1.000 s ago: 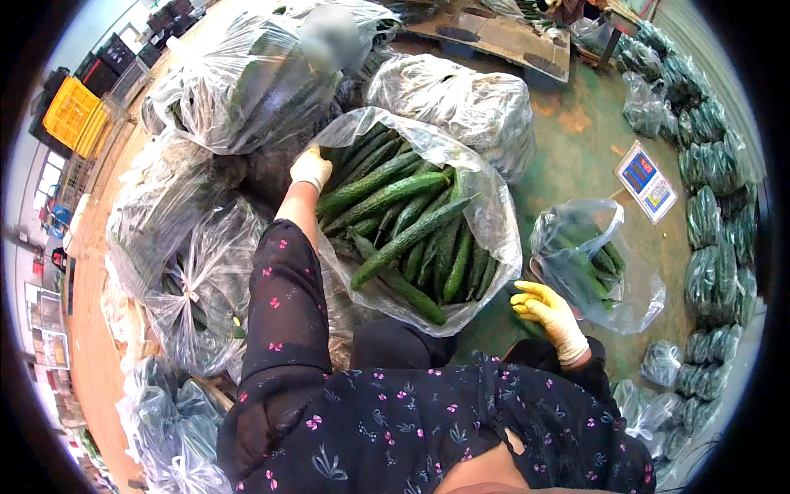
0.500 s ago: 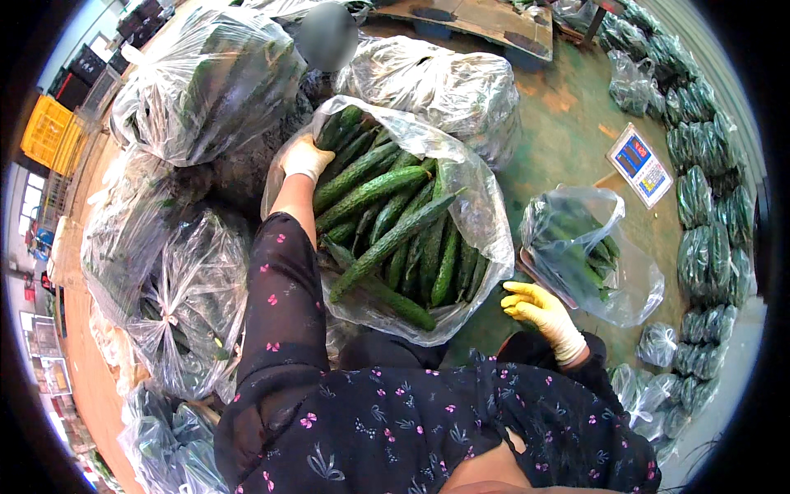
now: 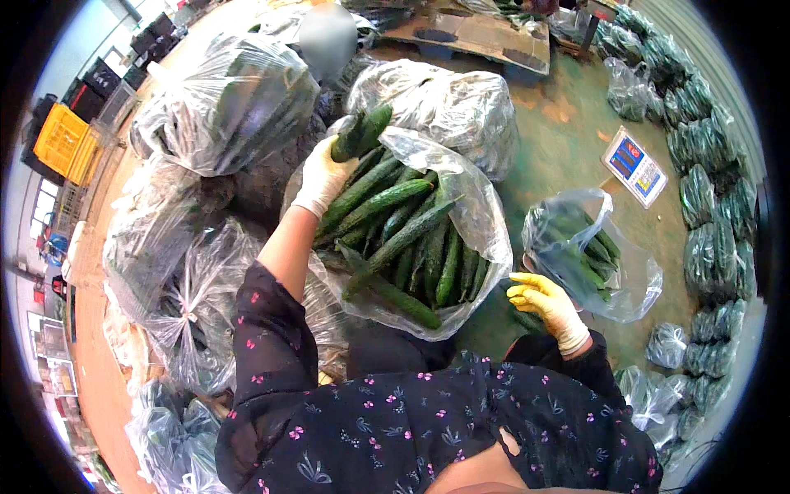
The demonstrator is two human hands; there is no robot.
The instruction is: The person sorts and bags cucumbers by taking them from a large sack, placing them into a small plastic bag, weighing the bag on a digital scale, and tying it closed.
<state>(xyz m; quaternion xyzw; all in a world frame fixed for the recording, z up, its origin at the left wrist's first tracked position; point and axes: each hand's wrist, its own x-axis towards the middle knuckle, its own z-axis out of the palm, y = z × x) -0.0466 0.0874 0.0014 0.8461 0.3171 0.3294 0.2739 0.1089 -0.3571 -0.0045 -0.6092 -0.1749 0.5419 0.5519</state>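
Note:
My left hand (image 3: 323,174), in a pale glove, is closed around cucumbers (image 3: 362,133), at least one plainly seen, raised above the far left rim of a big clear plastic bag (image 3: 485,198). Inside that bag lies a heap of long, bumpy dark green cucumbers (image 3: 411,239). On the right, my right hand (image 3: 547,306) hovers with fingers partly bent and apart, in a pale glove with yellow fingers. Something dark green (image 3: 527,319) shows just below its fingertips. Beyond that hand stands a smaller open clear bag (image 3: 634,284) with several cucumbers (image 3: 588,251) in it.
Filled, knotted plastic bags (image 3: 226,103) crowd the left side, and another full bag (image 3: 436,107) lies behind the big one. A scale display (image 3: 634,167) sits beyond the small bag. Packed bags of cucumbers (image 3: 708,255) line the right wall. A pallet (image 3: 469,37) lies at the back.
My left hand has come up out of the heap, lifting cucumbers above the bag's rim. My right hand has stayed nearly in place. The whole view has shifted slightly.

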